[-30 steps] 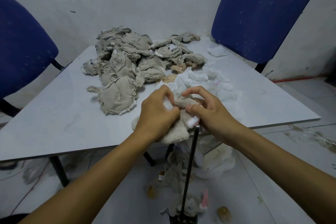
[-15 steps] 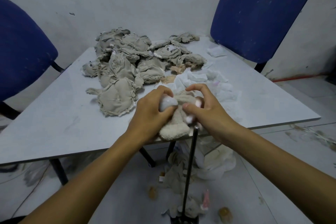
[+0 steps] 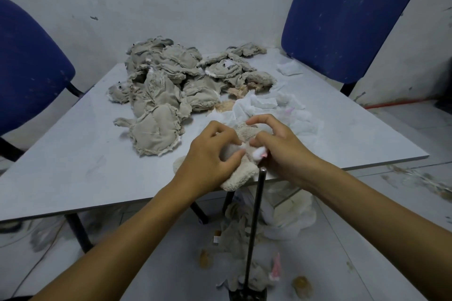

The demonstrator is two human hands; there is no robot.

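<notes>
At the table's front edge I hold a small cream plush toy skin [image 3: 241,175] between both hands. My left hand [image 3: 210,156] grips its left side, fingers curled over a tuft of white stuffing [image 3: 231,150]. My right hand [image 3: 278,146] pinches its right side, where another white tuft with a pink bit [image 3: 259,153] pokes out. A thin black metal rod [image 3: 255,222] stands upright from the floor, its tip just below the toy.
A heap of grey unstuffed plush skins [image 3: 171,88] covers the back of the grey table [image 3: 73,166]. White stuffing wads [image 3: 276,107] lie behind my hands. Blue chairs stand at the left [image 3: 27,68] and back right [image 3: 347,17]. Fabric scraps and a white bag [image 3: 291,217] litter the floor.
My fingers have shifted on the toy, pressing the white stuffing inward; the toy stays at the table edge over the rod. Nothing else has moved.
</notes>
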